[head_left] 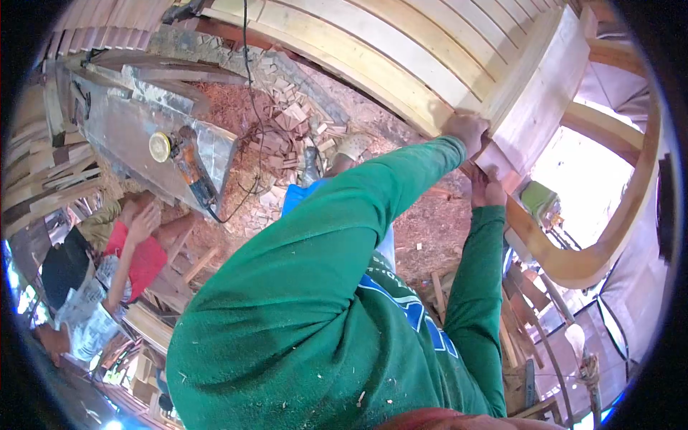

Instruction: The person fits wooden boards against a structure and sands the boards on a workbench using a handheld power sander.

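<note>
A small reddish-brown wooden block lies against the lower end of a thick pale wooden beam. My left hand is closed at the block's upper left corner, its fingertips partly hidden by the wood. Just below, my right hand pinches the block's lower edge between thumb and fingers. Both arms wear green sleeves. Beside the beam runs a slatted wooden panel. A curved wooden frame piece extends below and to the right of the block.
An orange and black power tool with a round disc rests on a metal-topped bench, its cord trailing. Wood offcuts and shavings litter the ground. At the lower left sits another person, hands together. Stacked wood strips line the left.
</note>
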### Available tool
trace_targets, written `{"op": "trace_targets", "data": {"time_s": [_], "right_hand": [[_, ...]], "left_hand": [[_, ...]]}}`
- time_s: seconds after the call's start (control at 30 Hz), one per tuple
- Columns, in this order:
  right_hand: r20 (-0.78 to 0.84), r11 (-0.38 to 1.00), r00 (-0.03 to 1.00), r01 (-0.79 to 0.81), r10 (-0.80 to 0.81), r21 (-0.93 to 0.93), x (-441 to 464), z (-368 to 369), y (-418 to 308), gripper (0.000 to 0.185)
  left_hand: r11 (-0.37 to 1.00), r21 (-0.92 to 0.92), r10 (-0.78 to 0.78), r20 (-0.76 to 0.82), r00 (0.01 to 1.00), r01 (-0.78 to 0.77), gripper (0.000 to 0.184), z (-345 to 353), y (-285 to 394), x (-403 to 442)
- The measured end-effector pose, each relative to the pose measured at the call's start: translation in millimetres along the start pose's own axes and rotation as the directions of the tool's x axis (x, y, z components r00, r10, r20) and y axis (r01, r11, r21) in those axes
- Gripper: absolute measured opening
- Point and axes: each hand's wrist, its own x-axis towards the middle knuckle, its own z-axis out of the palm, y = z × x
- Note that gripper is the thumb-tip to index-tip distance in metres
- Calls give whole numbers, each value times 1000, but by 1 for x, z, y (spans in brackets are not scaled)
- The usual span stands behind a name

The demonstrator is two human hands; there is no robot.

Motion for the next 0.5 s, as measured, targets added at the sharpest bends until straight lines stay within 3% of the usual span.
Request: {"op": "trace_targets", "data": {"time_s": [0.17, 0.23, 0.33, 0.43, 0.5], "right_hand": [[97, 997, 995, 35, -28, -67, 12, -6, 4, 28], [93, 999, 995, -20, 24, -42, 12, 1, 0, 29], [259, 985, 956, -107, 139, -132, 7, 8, -7, 44], [190, 967, 980, -14, 64, -254, 5, 4, -7, 41], [138, 967, 989, -13, 50, -254, -17, 14, -11, 31]], "left_hand": [[998, 41, -40, 57, 998, 38, 23, 1, -3, -1], [996, 88, -34, 89, 995, 26, 24, -10, 3, -1], [992, 122, -44, 135, 990, 28, 25, -16, 15, -7], [947, 306, 55, 139, 989, -96, 23, -22, 19, -9], [919, 365, 59, 243, 968, -148, 21, -35, 27, -9]]}}
